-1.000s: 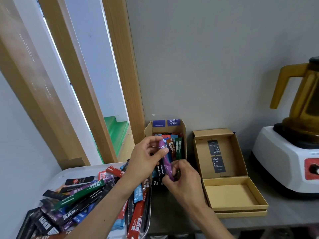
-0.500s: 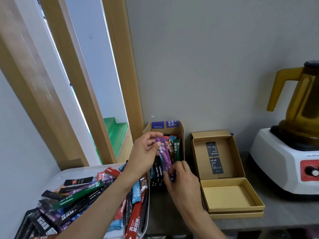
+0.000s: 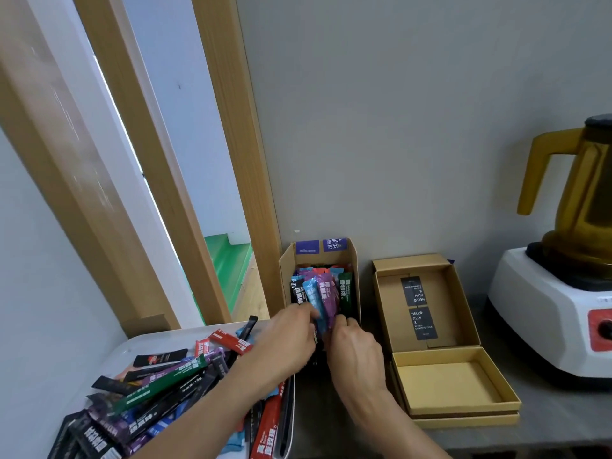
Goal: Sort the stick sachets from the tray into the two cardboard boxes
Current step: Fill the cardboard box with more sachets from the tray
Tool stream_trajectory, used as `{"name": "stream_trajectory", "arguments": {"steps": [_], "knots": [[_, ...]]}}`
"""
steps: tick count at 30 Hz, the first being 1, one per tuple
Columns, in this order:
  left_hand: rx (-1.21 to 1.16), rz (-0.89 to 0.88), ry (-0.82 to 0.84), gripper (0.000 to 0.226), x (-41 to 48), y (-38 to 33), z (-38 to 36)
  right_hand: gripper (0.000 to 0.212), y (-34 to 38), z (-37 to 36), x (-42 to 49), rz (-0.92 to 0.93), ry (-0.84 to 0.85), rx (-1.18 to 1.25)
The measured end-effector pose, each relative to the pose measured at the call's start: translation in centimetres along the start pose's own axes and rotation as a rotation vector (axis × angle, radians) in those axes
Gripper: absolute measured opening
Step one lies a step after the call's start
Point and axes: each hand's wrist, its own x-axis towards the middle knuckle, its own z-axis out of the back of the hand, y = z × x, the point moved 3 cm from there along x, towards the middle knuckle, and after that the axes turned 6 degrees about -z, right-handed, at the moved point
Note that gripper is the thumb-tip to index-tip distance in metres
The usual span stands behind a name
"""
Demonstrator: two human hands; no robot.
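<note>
Fingertips [image 3: 344,321] of the right hand [image 3: 356,352] pinch the foot of the purple sachet [image 3: 326,293], now upright among others in the tall box [image 3: 286,270]; the left hand [image 3: 291,332] curls beside it, grip unclear. Placing looks nearly done; next comes release and a reach to the tray [image 3: 139,342]. A second ago the sachet hung tilted before the box, left fingers at its top

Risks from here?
1. The narrow box looks packed; wedging the purple sachet in may crumple it or push neighbours out.
2. The left hand's forearm lies over the sachet pile, heaped to the tray rim; withdrawing could sweep some off.
3. The flat box is empty: possible mis-sort.
</note>
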Motion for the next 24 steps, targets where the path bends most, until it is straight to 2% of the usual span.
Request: {"name": "stream_trajectory", "arguments": {"steps": [5, 8, 12, 15, 24], "knots": [[0.323, -0.173, 0.093, 0.05, -0.3, -0.6, -1.5, 0.032, -0.2, 0.0, -0.2, 0.018, 0.004, 0.005], [0.439, -0.195, 0.085, 0.054, -0.5, -0.5, -2.2, 0.035, -0.3, 0.1, -0.3, 0.018, -0.015, 0.01], [0.453, -0.208, 0.037, 0.056, -1.1, -0.4, -2.8, 0.041, -0.4, -0.1, -0.4, 0.019, -0.038, 0.03], [0.428, -0.224, -0.012, 0.063, -1.5, -0.4, -2.9, 0.038, -0.5, -0.2, -0.4, 0.043, -0.049, -0.022], [0.588, -0.271, 0.011, 0.068, -1.2, -0.1, -3.8, 0.03, -0.5, -0.2, -0.4, 0.05, -0.031, -0.058]]}}
